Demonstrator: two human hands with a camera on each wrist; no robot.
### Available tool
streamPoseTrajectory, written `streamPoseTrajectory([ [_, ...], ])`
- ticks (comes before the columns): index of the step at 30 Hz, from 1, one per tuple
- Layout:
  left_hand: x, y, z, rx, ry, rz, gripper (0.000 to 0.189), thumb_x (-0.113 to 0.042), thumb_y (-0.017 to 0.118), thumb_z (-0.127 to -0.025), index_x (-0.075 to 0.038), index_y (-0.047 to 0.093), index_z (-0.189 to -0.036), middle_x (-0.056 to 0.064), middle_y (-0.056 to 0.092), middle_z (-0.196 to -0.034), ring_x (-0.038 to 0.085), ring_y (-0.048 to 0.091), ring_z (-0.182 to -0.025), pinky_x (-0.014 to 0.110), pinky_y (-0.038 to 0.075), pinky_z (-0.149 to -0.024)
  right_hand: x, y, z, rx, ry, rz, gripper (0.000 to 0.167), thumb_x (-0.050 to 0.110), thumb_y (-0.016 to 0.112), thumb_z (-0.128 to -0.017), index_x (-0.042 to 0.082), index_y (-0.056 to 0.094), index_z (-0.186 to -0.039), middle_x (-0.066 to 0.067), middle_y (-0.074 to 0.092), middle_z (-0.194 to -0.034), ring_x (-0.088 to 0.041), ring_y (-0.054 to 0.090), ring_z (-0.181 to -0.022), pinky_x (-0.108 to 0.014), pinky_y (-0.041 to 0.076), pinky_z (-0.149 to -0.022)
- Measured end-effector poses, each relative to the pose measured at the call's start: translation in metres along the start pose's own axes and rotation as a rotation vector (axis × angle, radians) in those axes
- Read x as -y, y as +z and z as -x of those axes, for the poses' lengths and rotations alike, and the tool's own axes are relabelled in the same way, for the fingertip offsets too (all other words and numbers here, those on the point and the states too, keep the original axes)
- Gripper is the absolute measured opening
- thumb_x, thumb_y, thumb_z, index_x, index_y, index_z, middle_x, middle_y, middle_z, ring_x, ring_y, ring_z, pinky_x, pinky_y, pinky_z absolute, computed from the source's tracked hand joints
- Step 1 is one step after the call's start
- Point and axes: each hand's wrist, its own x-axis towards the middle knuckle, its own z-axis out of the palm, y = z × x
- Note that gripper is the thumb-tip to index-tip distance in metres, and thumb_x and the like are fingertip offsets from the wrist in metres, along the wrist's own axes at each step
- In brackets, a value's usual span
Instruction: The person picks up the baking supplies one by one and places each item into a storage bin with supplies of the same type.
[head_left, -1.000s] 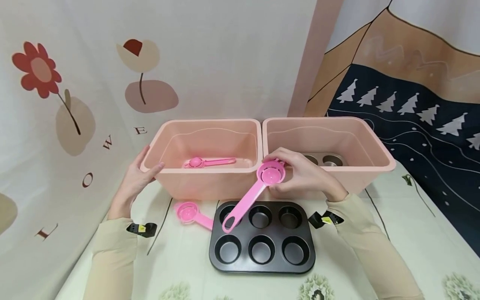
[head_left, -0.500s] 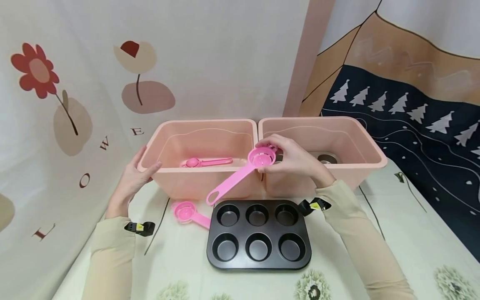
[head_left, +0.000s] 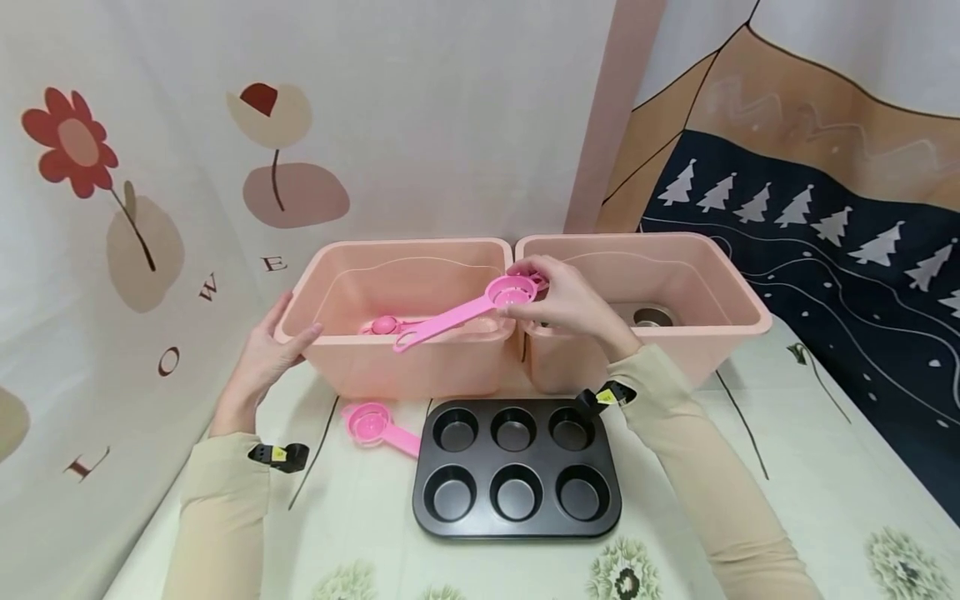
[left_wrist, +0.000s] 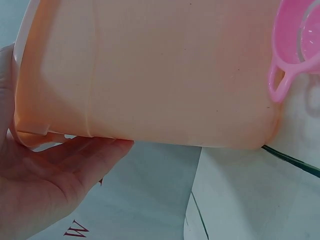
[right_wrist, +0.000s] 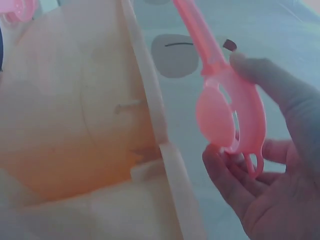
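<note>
My right hand (head_left: 566, 304) pinches a pink egg separator (head_left: 453, 318) by its cup end, thumb and fingers on either side of the rim. Its long handle points left, over the near rim of the left pink bin (head_left: 412, 367). The right wrist view shows the same egg separator (right_wrist: 250, 112) above the bin's edge. My left hand (head_left: 258, 362) grips that bin's left end, thumb over the rim and fingers along the outside. Inside the bin lies another pink egg separator (head_left: 385, 325), partly hidden by the held one.
Beside it stands a second pink bin (head_left: 618, 260), with round metal cups (head_left: 654, 317) at its bottom. A black muffin tin (head_left: 542, 460) lies in front. Left of the tin, a third pink egg separator (head_left: 371, 423) rests on the tablecloth, its handle end at the tin's edge.
My right hand has carried the egg separator up and to the left, from above the muffin tin to the left bin's rim. Its handle has swung toward level. My left hand keeps its grip.
</note>
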Motion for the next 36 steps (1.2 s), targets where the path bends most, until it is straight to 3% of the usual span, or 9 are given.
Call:
streamPoseTrajectory([
  [7,0.000,0.000,0.001,0.001,-0.001,0.002,0.085,-0.025,0.059,-0.097,-0.016,-0.001,-0.156,0.027,0.017,-0.153,0.035,0.039,-0.125,0.016,0.050,-0.076,0.005,0.015,-0.008,-0.070,0.076,0.014,0.056,0.023,0.082,-0.078,0.004,0.058,-0.125,-0.010,0.060,-0.112,-0.022,0.056,-0.099,-0.033,0.049,-0.085],
  [13,-0.001,-0.001,0.002,0.002,0.005,0.010,0.084,-0.024,0.059,-0.097,-0.015,-0.001,-0.156,0.027,0.016,-0.153,0.033,0.040,-0.124,0.015,0.050,-0.075,0.011,0.028,-0.020,-0.110,0.107,0.001,0.056,0.020,0.082,-0.077,0.001,0.058,-0.124,-0.011,0.059,-0.110,-0.022,0.055,-0.100,-0.032,0.047,-0.087],
  [25,0.000,0.000,0.003,-0.005,0.003,-0.006,0.085,-0.025,0.059,-0.097,-0.015,0.000,-0.156,0.027,0.019,-0.153,0.038,0.039,-0.125,0.014,0.050,-0.075,0.020,0.041,-0.035,-0.151,0.173,-0.214,0.061,0.011,0.083,-0.076,0.002,0.054,-0.129,-0.010,0.055,-0.114,-0.023,0.054,-0.101,-0.031,0.050,-0.086],
  [29,0.000,0.000,0.001,-0.003,-0.002,-0.003,0.085,-0.025,0.059,-0.097,-0.016,-0.001,-0.156,0.027,0.019,-0.153,0.037,0.039,-0.126,0.014,0.050,-0.076,0.023,0.039,-0.042,-0.109,0.196,-0.168,0.061,0.016,0.083,-0.076,0.002,0.054,-0.129,-0.010,0.056,-0.115,-0.023,0.053,-0.103,-0.032,0.049,-0.087],
  [36,-0.001,0.000,0.003,-0.003,-0.001,0.010,0.085,-0.024,0.059,-0.097,-0.015,-0.001,-0.156,0.027,0.018,-0.153,0.033,0.040,-0.125,0.015,0.050,-0.077,0.027,0.035,-0.056,-0.044,0.162,0.017,0.062,0.026,0.083,-0.076,0.001,0.055,-0.126,-0.011,0.059,-0.112,-0.025,0.054,-0.103,-0.033,0.048,-0.087],
])
